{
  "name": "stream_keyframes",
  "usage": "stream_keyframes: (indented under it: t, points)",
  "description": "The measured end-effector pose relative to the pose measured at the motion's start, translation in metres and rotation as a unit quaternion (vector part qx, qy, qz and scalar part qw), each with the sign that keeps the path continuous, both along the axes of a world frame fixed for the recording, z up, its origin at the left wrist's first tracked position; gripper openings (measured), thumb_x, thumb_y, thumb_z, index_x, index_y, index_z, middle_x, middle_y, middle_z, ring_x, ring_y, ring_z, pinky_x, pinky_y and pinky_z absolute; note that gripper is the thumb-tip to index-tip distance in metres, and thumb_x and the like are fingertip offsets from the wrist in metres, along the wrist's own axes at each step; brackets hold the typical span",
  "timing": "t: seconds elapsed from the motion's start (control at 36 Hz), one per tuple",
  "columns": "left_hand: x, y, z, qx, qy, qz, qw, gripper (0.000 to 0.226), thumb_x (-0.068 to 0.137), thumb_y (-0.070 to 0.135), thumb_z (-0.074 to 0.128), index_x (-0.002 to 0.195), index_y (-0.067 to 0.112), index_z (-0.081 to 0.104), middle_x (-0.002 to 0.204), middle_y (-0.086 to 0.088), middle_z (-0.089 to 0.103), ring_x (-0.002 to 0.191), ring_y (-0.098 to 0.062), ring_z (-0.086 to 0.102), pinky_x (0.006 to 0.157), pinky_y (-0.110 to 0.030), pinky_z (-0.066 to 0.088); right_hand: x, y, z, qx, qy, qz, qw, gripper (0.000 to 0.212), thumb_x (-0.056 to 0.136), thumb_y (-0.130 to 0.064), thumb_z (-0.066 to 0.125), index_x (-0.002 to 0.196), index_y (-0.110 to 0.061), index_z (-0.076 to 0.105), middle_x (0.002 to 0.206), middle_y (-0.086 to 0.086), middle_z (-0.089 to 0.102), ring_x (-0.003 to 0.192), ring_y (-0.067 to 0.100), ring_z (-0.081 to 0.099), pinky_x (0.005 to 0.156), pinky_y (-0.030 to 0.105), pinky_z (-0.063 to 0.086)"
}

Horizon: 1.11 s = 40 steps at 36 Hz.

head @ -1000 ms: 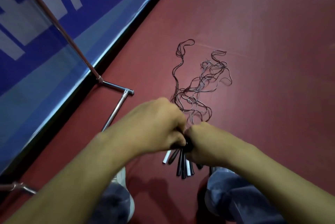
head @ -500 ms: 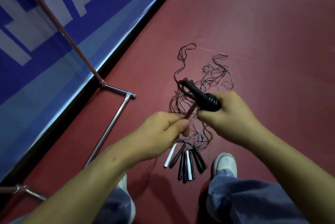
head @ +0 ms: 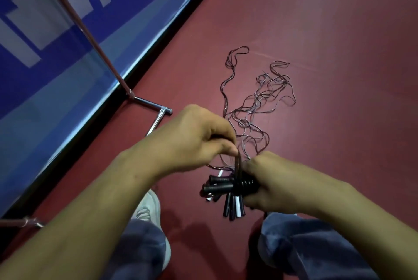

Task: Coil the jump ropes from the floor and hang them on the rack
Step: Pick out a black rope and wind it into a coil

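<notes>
- Right hand curls round two black ribbed handles; they are cylindrical, lie sideways, ends pointing left.
- Left hand pinches a thin dark cord between thumb and fingertip; the cord runs straight down to the handles.
- Ropes: thin glossy strands in a loose tangle on the matte red floor, just beyond the hands.
- Floor handles: slim black and white sticks, bunched under the right hand.
- Rack: chrome tube base, reddish pole, by the blue-white wall.
- White shoe, blue jeans.
</notes>
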<state>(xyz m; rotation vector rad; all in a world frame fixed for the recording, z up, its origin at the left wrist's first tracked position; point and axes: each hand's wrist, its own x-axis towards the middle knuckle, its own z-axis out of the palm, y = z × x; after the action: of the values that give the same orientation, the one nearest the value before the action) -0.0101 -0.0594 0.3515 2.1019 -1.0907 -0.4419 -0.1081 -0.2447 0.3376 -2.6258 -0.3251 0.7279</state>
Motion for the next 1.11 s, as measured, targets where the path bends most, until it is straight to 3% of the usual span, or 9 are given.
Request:
stream_keyframes:
  t: [0.08, 0.22, 0.33, 0.53, 0.61, 0.69, 0.83, 0.97, 1.11]
  points:
    - [0.007, 0.006, -0.004, -0.037, 0.088, 0.066, 0.993, 0.01, 0.086, 0.02, 0.077, 0.079, 0.027, 0.078, 0.073, 0.002, 0.074, 0.072, -0.02, 0.067, 0.067, -0.035, 0.053, 0.003, 0.0, 0.011, 0.121, -0.057, -0.043, 0.99, 0.018, 0.075, -0.024, 0.07, 0.068, -0.022, 0.053, 0.058, 0.002, 0.059, 0.05, 0.014, 0.053, 0.046, 0.033, 0.043]
    - [-0.001, 0.005, -0.015, -0.001, 0.154, 0.099, 0.983, 0.04, 0.097, 0.018, 0.06, 0.062, 0.035, 0.071, 0.053, 0.01, 0.059, 0.05, -0.004, 0.049, 0.055, -0.019, 0.039, 0.012, -0.003, 0.015, 0.205, -0.136, -0.175, 0.953, 0.012, 0.069, -0.028, 0.068, 0.068, -0.018, 0.063, 0.053, 0.0, 0.053, 0.045, 0.007, 0.042, 0.045, 0.02, 0.033]
    - [-0.016, -0.006, -0.023, 0.03, 0.215, 0.123, 0.968, 0.027, 0.103, 0.03, 0.053, 0.088, 0.025, 0.075, 0.059, 0.0, 0.055, 0.047, -0.013, 0.042, 0.049, -0.027, 0.038, 0.024, -0.009, 0.007, 0.152, -0.172, -0.278, 0.933, 0.016, 0.077, -0.014, 0.073, 0.067, -0.012, 0.061, 0.049, -0.002, 0.048, 0.044, 0.011, 0.038, 0.043, 0.024, 0.032]
    - [-0.029, -0.013, -0.017, 0.153, -0.033, 0.046, 0.987, 0.029, 0.099, 0.032, 0.052, 0.074, 0.018, 0.048, 0.062, 0.001, 0.049, 0.058, -0.024, 0.053, 0.056, -0.041, 0.048, 0.037, -0.026, -0.015, -0.028, -0.089, -0.316, 0.944, 0.023, 0.085, -0.024, 0.067, 0.07, -0.017, 0.052, 0.067, 0.002, 0.055, 0.056, 0.017, 0.052, 0.045, 0.027, 0.033]
    - [-0.023, -0.014, -0.014, 0.164, -0.144, 0.028, 0.975, 0.023, 0.098, 0.035, 0.049, 0.081, 0.02, 0.05, 0.069, 0.0, 0.053, 0.069, -0.032, 0.059, 0.061, -0.039, 0.049, 0.035, -0.025, -0.024, -0.095, -0.031, -0.264, 0.959, 0.021, 0.085, -0.027, 0.067, 0.075, -0.019, 0.05, 0.072, 0.002, 0.055, 0.062, 0.019, 0.054, 0.048, 0.028, 0.035]
    - [-0.019, -0.016, -0.013, 0.125, -0.169, -0.01, 0.978, 0.024, 0.091, 0.036, 0.049, 0.094, 0.021, 0.067, 0.072, 0.001, 0.062, 0.069, -0.029, 0.062, 0.062, -0.039, 0.053, 0.03, -0.022, -0.024, -0.129, 0.025, -0.179, 0.975, 0.021, 0.085, -0.026, 0.066, 0.072, -0.022, 0.05, 0.07, 0.0, 0.054, 0.061, 0.016, 0.053, 0.051, 0.028, 0.039]
    - [-0.009, -0.018, -0.008, 0.042, -0.061, -0.043, 0.996, 0.007, 0.076, 0.03, 0.08, 0.078, 0.025, 0.076, 0.07, 0.012, 0.067, 0.068, -0.004, 0.062, 0.062, -0.032, 0.054, 0.015, -0.009, -0.015, -0.108, 0.033, -0.008, 0.994, 0.006, 0.082, -0.024, 0.064, 0.081, -0.019, 0.063, 0.07, 0.003, 0.058, 0.062, 0.023, 0.054, 0.061, 0.038, 0.054]
    - [0.002, -0.008, 0.006, -0.047, 0.173, 0.056, 0.982, 0.016, 0.067, 0.006, 0.088, 0.069, 0.017, 0.077, 0.067, -0.001, 0.074, 0.065, -0.019, 0.069, 0.064, -0.03, 0.052, 0.009, -0.005, 0.009, 0.029, -0.012, 0.005, 1.0, 0.024, 0.076, -0.024, 0.071, 0.066, -0.02, 0.049, 0.057, 0.001, 0.051, 0.049, 0.016, 0.046, 0.047, 0.031, 0.039]
    - [0.002, 0.002, -0.007, -0.078, 0.217, 0.087, 0.969, 0.009, 0.072, 0.038, 0.08, 0.067, 0.031, 0.077, 0.067, -0.01, 0.071, 0.064, -0.015, 0.058, 0.065, -0.032, 0.045, 0.008, -0.014, 0.015, 0.144, -0.058, -0.061, 0.986, 0.015, 0.071, -0.015, 0.071, 0.067, -0.017, 0.056, 0.056, 0.002, 0.054, 0.046, 0.014, 0.046, 0.044, 0.034, 0.038]
